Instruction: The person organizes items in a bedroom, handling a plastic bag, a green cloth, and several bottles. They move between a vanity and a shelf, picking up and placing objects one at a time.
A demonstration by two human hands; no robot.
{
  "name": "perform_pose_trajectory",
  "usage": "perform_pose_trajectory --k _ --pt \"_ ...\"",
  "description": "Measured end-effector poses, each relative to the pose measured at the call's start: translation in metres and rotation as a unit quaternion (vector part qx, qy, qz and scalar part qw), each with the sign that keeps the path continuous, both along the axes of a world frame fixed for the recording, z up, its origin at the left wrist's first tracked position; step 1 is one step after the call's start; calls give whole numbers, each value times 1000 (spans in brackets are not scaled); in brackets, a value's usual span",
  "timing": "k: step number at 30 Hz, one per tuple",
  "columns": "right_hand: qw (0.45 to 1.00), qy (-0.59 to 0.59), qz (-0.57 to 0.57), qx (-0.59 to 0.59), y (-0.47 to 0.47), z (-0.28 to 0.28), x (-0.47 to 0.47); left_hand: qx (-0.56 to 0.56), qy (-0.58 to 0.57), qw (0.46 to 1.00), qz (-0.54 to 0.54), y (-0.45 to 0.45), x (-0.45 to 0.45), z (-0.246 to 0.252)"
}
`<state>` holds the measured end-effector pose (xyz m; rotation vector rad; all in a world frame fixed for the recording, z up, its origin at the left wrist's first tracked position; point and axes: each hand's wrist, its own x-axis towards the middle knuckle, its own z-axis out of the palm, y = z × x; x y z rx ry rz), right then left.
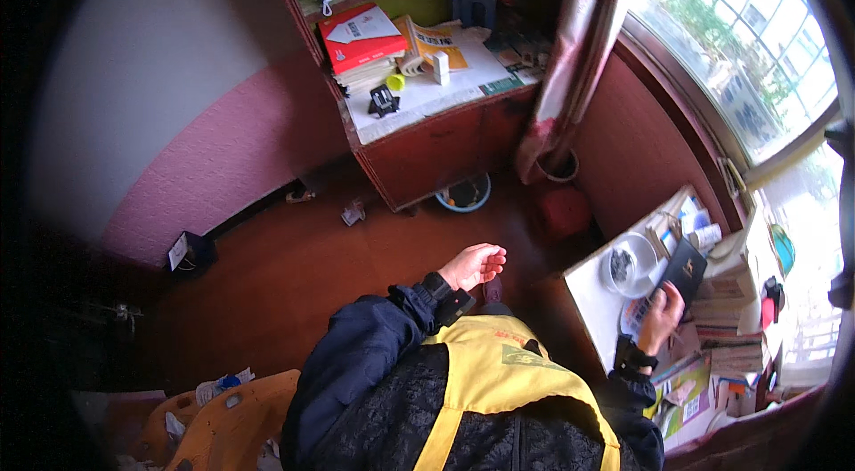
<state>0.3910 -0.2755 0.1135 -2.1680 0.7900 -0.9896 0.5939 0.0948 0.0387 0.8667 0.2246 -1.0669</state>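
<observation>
My left hand (473,266) hangs over the floor in front of my body, fingers loosely curled, with nothing seen in it. Off to the right, my right hand (660,316) grips the lower end of a flat black case (686,268) with a small gold emblem. The case is tilted above a white-topped desk (588,291). Just left of it stands a clear round plastic container (628,262) with dark contents. A printed round piece (633,317), partly hidden by my hand, lies below the container. Stacked books and papers (731,324) stand right of the hand.
Ahead is a red cabinet (441,150) bearing a red box (361,37), papers, a small white box (441,68) and a black holder (383,101). A blue-rimmed basin (464,204) and red stool (564,210) are on the floor. An orange plastic chair (227,424) stands behind left.
</observation>
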Motion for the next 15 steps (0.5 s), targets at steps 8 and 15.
perform_pose_trajectory --k 8,15 --pt "928 -15 325 180 109 7 216 26 -3 991 134 46 109 -12" --pt "886 10 382 263 106 -12 335 41 -46 983 171 56 233 17"
